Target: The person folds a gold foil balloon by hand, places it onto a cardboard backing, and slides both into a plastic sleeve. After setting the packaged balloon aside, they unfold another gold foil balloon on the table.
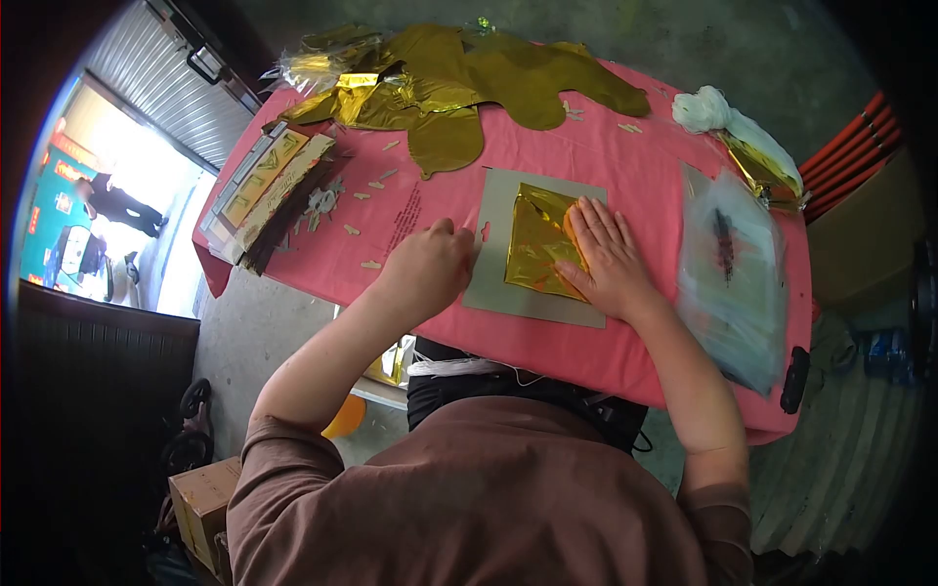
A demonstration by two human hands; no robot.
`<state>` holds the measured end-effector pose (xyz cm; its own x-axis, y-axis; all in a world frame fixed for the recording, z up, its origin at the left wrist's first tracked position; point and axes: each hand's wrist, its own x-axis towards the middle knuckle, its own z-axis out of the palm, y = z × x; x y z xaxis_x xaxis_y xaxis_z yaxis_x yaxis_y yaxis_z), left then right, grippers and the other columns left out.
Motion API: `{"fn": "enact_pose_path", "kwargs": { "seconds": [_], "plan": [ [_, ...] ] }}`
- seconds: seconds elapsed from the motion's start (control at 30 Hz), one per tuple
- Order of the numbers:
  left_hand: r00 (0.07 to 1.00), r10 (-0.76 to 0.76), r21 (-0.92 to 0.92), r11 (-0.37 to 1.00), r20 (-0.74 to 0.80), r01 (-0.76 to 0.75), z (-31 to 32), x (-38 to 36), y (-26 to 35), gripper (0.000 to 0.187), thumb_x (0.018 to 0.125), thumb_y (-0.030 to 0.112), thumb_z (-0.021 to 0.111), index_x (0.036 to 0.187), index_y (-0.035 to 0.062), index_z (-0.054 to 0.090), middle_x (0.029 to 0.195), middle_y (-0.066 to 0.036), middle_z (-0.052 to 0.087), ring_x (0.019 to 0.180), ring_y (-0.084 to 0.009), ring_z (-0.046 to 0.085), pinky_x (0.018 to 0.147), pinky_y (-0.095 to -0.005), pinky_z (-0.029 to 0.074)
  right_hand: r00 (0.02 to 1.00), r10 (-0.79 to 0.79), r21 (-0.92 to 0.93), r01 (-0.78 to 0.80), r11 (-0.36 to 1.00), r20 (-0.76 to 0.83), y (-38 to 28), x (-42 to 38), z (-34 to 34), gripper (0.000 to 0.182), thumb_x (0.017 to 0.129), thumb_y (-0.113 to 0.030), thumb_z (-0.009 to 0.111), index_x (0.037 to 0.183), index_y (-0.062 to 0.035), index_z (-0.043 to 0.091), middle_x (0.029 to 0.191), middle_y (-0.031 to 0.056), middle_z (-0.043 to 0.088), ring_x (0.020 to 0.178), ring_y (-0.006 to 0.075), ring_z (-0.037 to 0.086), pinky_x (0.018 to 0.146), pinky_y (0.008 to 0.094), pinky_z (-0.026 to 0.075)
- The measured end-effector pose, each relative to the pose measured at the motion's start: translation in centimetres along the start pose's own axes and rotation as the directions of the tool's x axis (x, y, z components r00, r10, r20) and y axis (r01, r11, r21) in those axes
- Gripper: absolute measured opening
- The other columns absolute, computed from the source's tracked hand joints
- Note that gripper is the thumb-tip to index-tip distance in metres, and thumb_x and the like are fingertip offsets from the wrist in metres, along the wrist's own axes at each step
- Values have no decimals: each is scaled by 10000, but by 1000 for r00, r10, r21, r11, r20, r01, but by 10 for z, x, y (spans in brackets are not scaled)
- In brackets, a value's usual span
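A grey card (495, 210) with a small cut-out hang hole near its left edge lies on the pink table cover (616, 361) in front of me. Folded into a rough square, a piece of shiny gold foil (532, 239) rests on the card. My right hand (611, 259) is spread flat over the foil's right side, fingers pointing away from me. Beside the card's left edge, my left hand (430, 266) is closed with the knuckles up; whatever its fingers may hold is hidden.
Flat gold foil balloons (430, 73) are heaped along the far edge. A stack of printed cards (269, 195) stands at the left, with small cut scraps (322, 200) around it. At the right lie clear plastic bags (747, 322) and a white string bundle (702, 107). A person (122, 205) is outside the doorway.
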<state>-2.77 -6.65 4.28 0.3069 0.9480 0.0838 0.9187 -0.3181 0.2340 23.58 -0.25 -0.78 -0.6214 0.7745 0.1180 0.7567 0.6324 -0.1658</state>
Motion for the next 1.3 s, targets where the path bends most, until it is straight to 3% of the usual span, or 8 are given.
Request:
{"fn": "enact_pose_path", "kwargs": {
  "seconds": [0.43,0.53,0.6,0.73,0.93,1.0,1.1,1.3],
  "plan": [
    [986,-62,-53,997,-154,55,19,3,30,141,764,91,570,855,7,504,794,-182,581,654,-379,608,581,-464,515,999,11,-15,-10,1000,36,-2,0,-4,752,927,-512,395,1445,5,227,1512,177,213,1418,287,163,1150,439,89],
    [995,-20,44,999,-96,25,23,6,35,172,816,111,552,931,-11,514,824,-165,605,671,-302,647,563,-378,538,999,17,-9,-17,1000,44,-2,0,-3,754,927,-516,392,1445,6,225,1512,178,209,1421,286,153,1151,435,85],
    [992,-77,-62,996,-103,70,30,8,36,154,762,86,565,881,13,498,776,-186,575,639,-375,606,574,-454,514,999,17,-11,-16,1000,46,-1,0,-5,757,926,-518,392,1445,6,224,1513,177,209,1421,286,151,1151,434,84],
    [991,-63,-113,992,-117,50,28,16,30,185,776,89,557,935,11,504,833,-170,581,676,-367,609,598,-447,516,998,19,-4,-19,1000,59,-2,0,-6,762,924,-516,402,1446,7,221,1513,175,206,1423,285,146,1152,436,83],
    [972,121,-172,973,-203,-157,30,43,12,428,835,185,557,1220,18,477,1217,-194,505,1119,-375,502,940,-439,429,999,4,-2,-4,1000,39,1,-1,-1,754,913,-484,448,1444,3,226,1515,170,201,1422,288,144,1150,444,87],
    [934,328,-30,942,-146,-335,35,50,8,610,874,349,559,1368,38,381,1425,-192,353,1341,-351,304,1093,-468,263,999,4,-2,-4,1000,44,0,-1,-3,757,906,-476,461,1446,0,226,1517,168,198,1422,288,144,1150,445,87],
    [951,307,-60,951,40,-305,40,55,1,733,872,479,546,1425,57,314,1506,-157,243,1414,-304,174,1132,-491,161,999,6,8,-7,1000,44,0,-1,-3,767,892,-461,484,1446,1,223,1519,166,193,1421,290,144,1150,446,86],
    [945,325,-74,944,50,-321,38,56,-2,780,854,553,527,1401,26,349,1485,-172,281,1405,-296,203,1133,-477,175,995,-6,69,-1,998,95,0,-4,-15,835,828,-540,544,1468,-107,229,1531,160,159,1428,285,120,1148,468,57]
  ]
}}
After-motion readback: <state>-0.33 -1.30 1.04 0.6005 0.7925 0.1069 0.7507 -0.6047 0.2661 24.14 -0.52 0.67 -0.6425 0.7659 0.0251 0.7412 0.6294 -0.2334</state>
